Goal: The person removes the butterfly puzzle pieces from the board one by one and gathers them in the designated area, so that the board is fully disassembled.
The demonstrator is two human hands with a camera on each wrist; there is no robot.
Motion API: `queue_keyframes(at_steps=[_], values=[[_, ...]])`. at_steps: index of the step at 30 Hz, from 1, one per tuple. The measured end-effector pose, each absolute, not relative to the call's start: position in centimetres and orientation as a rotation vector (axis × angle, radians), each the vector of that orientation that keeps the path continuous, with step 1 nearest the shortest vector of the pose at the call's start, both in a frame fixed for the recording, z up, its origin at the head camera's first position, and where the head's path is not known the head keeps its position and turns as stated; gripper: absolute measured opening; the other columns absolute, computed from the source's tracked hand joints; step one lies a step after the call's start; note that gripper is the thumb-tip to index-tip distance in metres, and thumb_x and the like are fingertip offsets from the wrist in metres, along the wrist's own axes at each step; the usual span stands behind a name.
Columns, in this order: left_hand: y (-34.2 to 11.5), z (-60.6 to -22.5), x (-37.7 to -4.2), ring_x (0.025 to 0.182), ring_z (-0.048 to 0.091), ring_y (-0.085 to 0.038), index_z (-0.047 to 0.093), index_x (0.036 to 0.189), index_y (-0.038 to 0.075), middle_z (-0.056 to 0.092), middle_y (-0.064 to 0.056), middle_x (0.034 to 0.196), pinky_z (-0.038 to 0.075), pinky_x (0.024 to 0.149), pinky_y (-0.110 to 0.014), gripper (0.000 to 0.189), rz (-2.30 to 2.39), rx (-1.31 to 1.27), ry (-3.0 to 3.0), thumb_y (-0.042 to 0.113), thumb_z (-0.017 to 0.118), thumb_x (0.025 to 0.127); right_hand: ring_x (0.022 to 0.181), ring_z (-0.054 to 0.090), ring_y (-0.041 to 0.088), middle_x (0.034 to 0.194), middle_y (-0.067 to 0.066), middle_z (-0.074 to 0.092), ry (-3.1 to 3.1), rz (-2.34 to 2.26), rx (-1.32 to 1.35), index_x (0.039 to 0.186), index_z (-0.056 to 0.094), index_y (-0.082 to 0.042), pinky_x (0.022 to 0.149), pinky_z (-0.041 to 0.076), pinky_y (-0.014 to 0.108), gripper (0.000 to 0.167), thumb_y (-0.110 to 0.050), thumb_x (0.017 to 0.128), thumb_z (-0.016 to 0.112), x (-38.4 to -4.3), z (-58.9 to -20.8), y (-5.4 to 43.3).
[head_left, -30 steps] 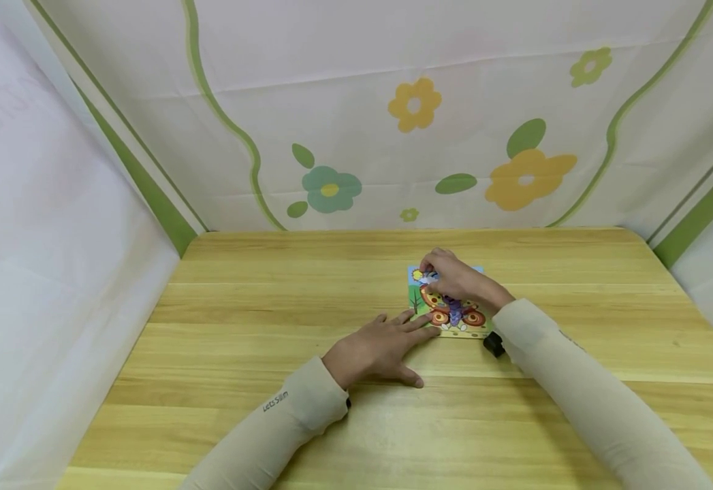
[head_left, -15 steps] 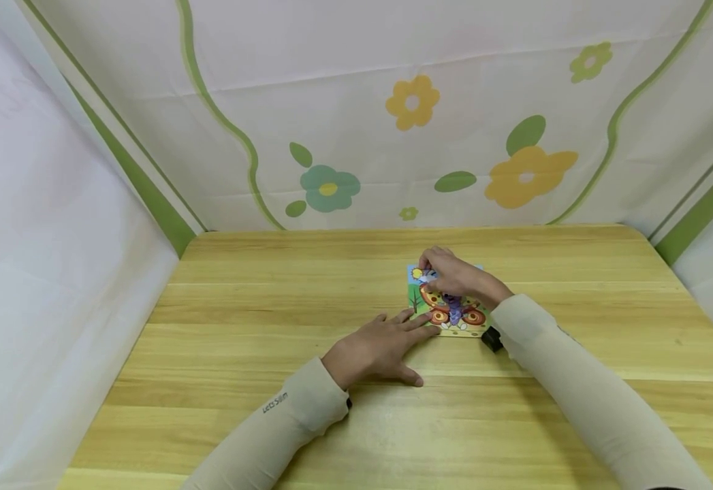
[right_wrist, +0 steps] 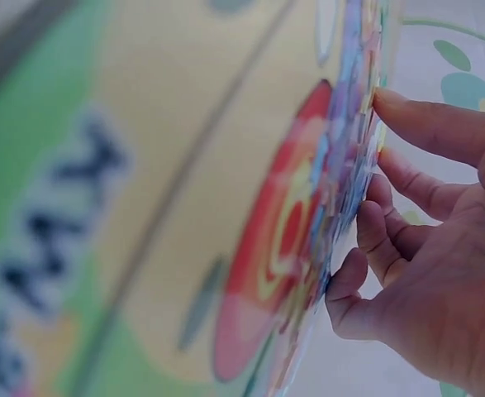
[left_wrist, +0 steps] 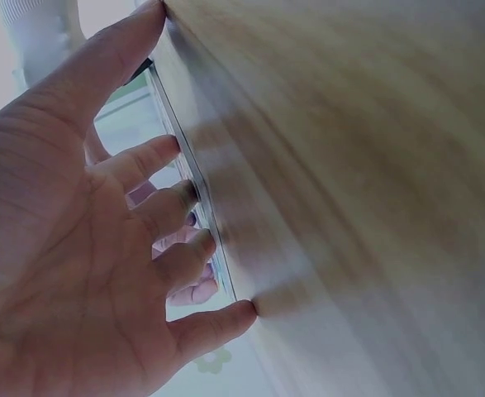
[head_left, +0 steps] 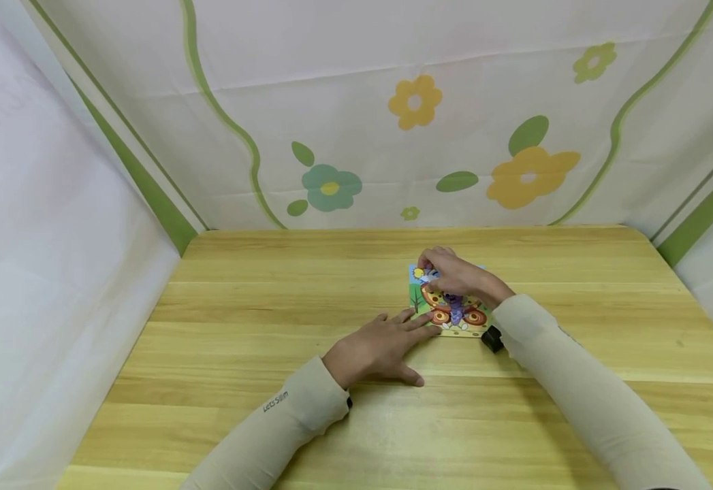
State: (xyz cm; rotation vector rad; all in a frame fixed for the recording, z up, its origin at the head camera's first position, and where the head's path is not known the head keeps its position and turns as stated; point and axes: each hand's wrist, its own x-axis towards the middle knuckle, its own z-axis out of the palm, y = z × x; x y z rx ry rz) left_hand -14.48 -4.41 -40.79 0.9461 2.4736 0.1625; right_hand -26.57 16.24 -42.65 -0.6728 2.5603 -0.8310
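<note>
A small butterfly picture board [head_left: 454, 315] with dark seam lines lies flat on the table, right of the middle. My left hand [head_left: 381, 347] has its fingers spread, with fingertips at the board's lower left edge. In the left wrist view the thumb [left_wrist: 110, 70] reaches to the tabletop. Over the upper part of the picture, my right hand [head_left: 452, 273] has bent fingers, thumb and index apart around a blue-white patch. Close up, its thumb tip [right_wrist: 387, 103] and fingertips sit right at the board's surface; I cannot tell whether they pinch a loose piece.
The wooden table [head_left: 258, 299] ends at the back against a white cloth [head_left: 356, 102] printed with flowers; more cloth hangs at both sides. A black device [head_left: 492, 339] sits under the right wrist, beside the board's lower right corner.
Both hands and the board stay where they are; only the head view shifts slightly.
</note>
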Motion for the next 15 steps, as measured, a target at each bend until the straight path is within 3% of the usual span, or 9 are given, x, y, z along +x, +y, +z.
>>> queue_keyframes(at_steps=[7,15], values=[[-4.45,-40.84,-14.52,0.165,0.011,-0.021,0.022,0.168,0.036,0.012,0.011,0.177,0.023,0.131,-0.054,0.092,0.160,0.951,2.475,0.059,0.072,0.094,0.117,0.046,0.034,0.123,0.017,0.054,2.557,-0.828,-0.677,0.124,0.058,-0.003,0.099,0.045,0.051,0.030,-0.005,0.097,0.070,-26.61,-42.50,16.28],[-4.48,-40.95,-14.52,0.165,0.010,-0.020,0.022,0.168,0.037,0.011,0.012,0.177,0.022,0.132,-0.054,0.092,0.160,0.954,2.478,0.059,0.072,0.093,0.119,0.051,0.036,0.130,0.022,0.052,2.522,-0.864,-0.665,0.130,0.054,0.002,0.104,0.048,0.054,0.034,-0.002,0.098,0.067,-26.57,-42.53,16.37]])
